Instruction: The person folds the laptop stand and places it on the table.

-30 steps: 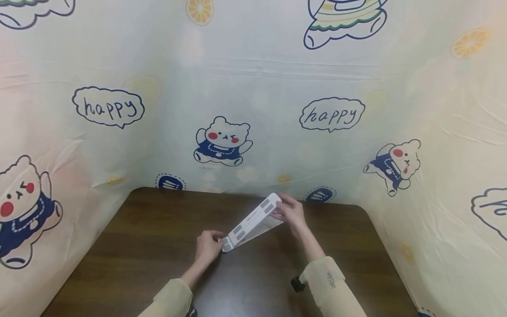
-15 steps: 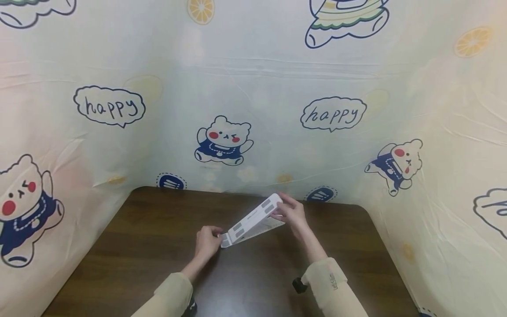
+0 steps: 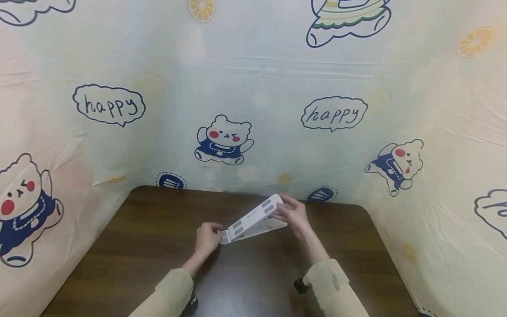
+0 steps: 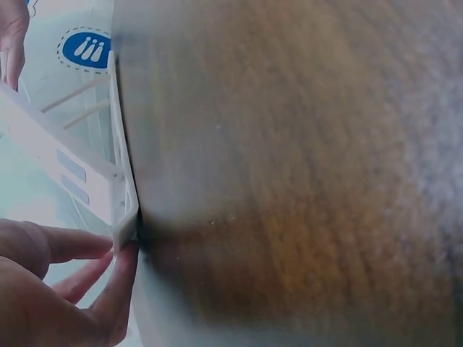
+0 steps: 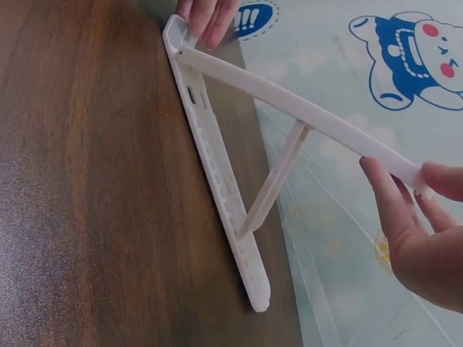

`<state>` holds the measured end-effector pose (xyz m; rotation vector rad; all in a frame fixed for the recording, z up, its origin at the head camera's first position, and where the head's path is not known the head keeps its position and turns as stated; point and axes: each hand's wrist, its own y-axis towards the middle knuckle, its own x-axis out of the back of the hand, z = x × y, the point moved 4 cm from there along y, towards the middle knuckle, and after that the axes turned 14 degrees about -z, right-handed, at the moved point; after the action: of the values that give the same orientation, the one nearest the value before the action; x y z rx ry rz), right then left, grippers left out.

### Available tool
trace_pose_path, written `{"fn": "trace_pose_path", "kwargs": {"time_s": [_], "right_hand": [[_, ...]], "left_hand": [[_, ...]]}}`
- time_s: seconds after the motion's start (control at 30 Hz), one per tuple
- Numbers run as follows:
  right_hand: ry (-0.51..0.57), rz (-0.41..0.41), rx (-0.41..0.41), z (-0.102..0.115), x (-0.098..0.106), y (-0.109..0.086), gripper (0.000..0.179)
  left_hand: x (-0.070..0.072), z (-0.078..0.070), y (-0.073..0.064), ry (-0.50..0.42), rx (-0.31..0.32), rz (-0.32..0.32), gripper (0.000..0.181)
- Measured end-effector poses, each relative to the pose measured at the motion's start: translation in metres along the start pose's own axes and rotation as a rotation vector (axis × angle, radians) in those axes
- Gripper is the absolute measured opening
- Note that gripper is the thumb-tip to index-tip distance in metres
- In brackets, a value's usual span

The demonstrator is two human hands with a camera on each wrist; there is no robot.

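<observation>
Head view: white stand lower centre, on or just over the counter, looks mostly unfolded, not let go yet, left hand's fingers pinching its hinge end, right hand's its raised end.

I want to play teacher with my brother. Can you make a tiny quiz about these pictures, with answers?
1. Which hand holds the raised end of the white stand?
2. True or false: the stand is folded flat.
3. Fill in: both whole speech bubbles on the cloth say "____".

Key:
1. The right hand.
2. False; its two bars spread apart.
3. happy
</observation>
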<state>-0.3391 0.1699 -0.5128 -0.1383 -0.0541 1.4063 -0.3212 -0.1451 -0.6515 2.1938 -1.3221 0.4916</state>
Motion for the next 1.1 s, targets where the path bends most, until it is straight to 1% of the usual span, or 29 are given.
{"fn": "trace_pose_path", "kwargs": {"time_s": [0.17,0.37,0.53,0.77,0.87,1.1], "right_hand": [[0.018,-0.007,-0.002,-0.002,0.001,-0.001,0.050],[0.034,-0.004,0.009,-0.004,0.001,-0.002,0.051],[0.030,-0.004,0.008,-0.005,0.003,-0.003,0.050],[-0.023,-0.023,0.041,-0.008,0.007,-0.001,0.045],[-0.025,-0.027,0.049,-0.008,0.008,-0.002,0.044],[-0.026,-0.034,0.048,-0.009,0.009,-0.002,0.045]], "left_hand": [[-0.001,0.003,0.005,0.002,0.017,0.009,0.022],[-0.008,0.013,0.014,0.002,0.060,0.052,0.025],[-0.011,0.018,0.020,0.001,0.088,0.056,0.027],[-0.009,0.016,0.024,-0.010,0.091,0.058,0.031],[-0.007,0.015,0.024,-0.019,0.085,0.065,0.034],[-0.011,0.024,0.028,-0.020,0.058,0.052,0.041]]}}
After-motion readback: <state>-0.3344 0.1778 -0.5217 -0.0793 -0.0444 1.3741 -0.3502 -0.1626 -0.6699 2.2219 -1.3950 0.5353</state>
